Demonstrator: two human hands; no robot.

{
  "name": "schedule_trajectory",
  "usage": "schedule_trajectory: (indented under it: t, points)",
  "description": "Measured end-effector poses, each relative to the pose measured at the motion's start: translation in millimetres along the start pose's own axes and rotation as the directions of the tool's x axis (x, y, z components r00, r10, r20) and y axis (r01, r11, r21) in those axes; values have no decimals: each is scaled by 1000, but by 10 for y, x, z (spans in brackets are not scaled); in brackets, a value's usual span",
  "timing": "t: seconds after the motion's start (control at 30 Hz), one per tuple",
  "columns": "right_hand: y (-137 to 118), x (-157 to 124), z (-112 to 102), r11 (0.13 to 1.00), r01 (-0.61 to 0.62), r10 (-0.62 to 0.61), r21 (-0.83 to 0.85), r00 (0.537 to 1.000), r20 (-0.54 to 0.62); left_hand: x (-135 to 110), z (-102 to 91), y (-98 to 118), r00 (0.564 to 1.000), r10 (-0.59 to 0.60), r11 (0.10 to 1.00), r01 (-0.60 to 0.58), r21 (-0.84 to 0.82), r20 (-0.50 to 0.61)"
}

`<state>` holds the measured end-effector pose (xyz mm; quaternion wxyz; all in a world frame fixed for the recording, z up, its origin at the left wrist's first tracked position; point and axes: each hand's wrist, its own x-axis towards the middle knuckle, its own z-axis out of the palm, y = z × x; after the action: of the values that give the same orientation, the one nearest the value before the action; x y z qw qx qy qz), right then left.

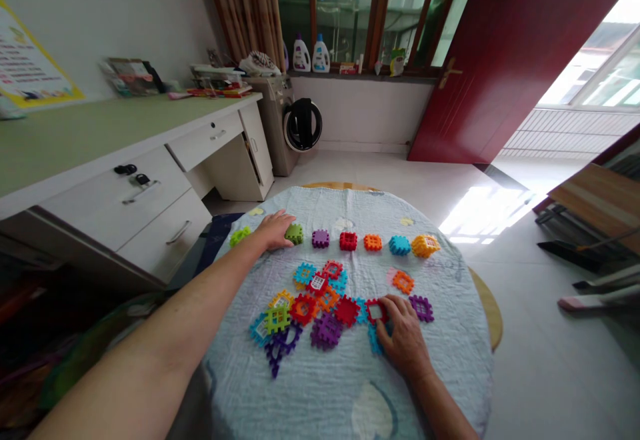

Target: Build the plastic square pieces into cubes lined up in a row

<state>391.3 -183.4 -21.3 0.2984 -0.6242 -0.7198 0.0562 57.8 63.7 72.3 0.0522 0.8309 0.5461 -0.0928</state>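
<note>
My left hand (274, 229) reaches to the far left of the round table and its fingers close on a green cube (295, 233) built of interlocking tiles. That cube heads a row with a purple cube (321, 238), a red cube (348, 241), an orange cube (373, 242), a blue cube (399, 245) and a yellow-orange cube (425, 245). My right hand (403, 333) rests on the cloth near me, fingertips pinching a red window tile (375, 310) at the edge of a heap of loose coloured tiles (310, 307). A blue tile lies partly under this hand.
A pale blue quilted cloth (350, 393) covers the round table. A lime tile (239, 235) lies left of my left hand. A desk with drawers (150, 180) stands at left, a washing machine (295, 127) behind, a red door (500, 60) and wooden furniture (595, 207) at right.
</note>
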Motion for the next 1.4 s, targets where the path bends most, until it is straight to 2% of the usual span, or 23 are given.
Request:
schedule_trajectory:
  t: [0.23,0.8,0.97,1.03,1.13,1.2,1.27,1.4]
  points:
    - [10,-4,11,1000,-11,11,4,1000,15,170,11,56,999,-22,1000,23,-17,35]
    - [-33,13,-20,999,-34,34,15,999,10,193,102,81,998,-47,999,48,17,-36]
    - [-14,2,-8,999,-38,38,16,999,17,116,100,119,989,-62,998,65,22,-135]
    - [4,-7,4,999,-36,35,12,999,23,12,76,168,970,-40,999,44,15,-238]
    - [27,-14,19,999,-32,32,3,999,25,-262,58,258,912,52,997,-69,-29,-407]
    - [35,-14,20,999,-32,32,3,999,24,-522,95,308,899,97,984,-149,-92,-427]
    - [37,-12,17,999,-33,32,10,999,24,-826,186,339,928,131,964,-202,-175,-348]
    - [52,-16,19,999,-40,40,15,999,31,-1423,464,380,988,131,929,-152,-338,-83]
